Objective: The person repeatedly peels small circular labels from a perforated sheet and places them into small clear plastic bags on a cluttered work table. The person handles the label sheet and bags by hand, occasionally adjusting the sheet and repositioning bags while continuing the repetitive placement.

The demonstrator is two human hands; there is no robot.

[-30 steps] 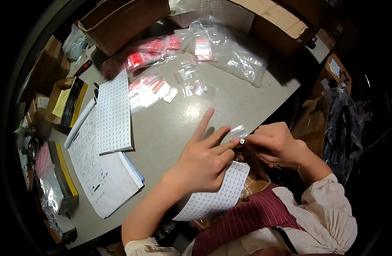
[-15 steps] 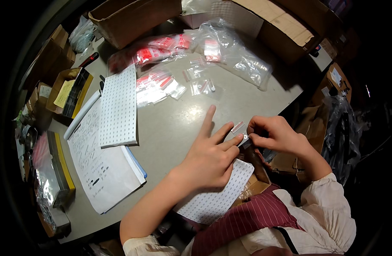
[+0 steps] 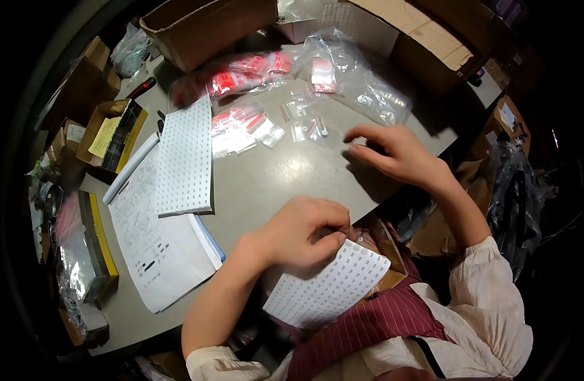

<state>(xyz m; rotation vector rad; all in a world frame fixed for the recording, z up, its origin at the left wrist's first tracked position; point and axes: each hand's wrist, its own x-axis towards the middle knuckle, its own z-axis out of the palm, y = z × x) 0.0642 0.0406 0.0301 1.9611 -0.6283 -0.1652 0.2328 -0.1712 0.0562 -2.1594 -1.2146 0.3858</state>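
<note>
Curling the left hand [image 3: 305, 238] at the top edge of a white dotted sheet [image 3: 327, 286], by the near side of the table [image 3: 260, 184]; not being able to tell what, if anything, that hand is pinching. Keeping the right hand's [image 3: 350, 143] thumb and finger well apart near the little clear bags [image 3: 300, 132], showing nothing between them. Seeming to be just starting: seeing white spots [image 3: 324, 133] on a few bags, but leaving most dots on the sheet. Counting two hands, two dotted sheets, including another one [image 3: 185, 162] lying partly over one notebook [image 3: 158, 267], one bag heap [image 3: 241, 130] and at least three white spots; not managing to count overlapping bags.
</note>
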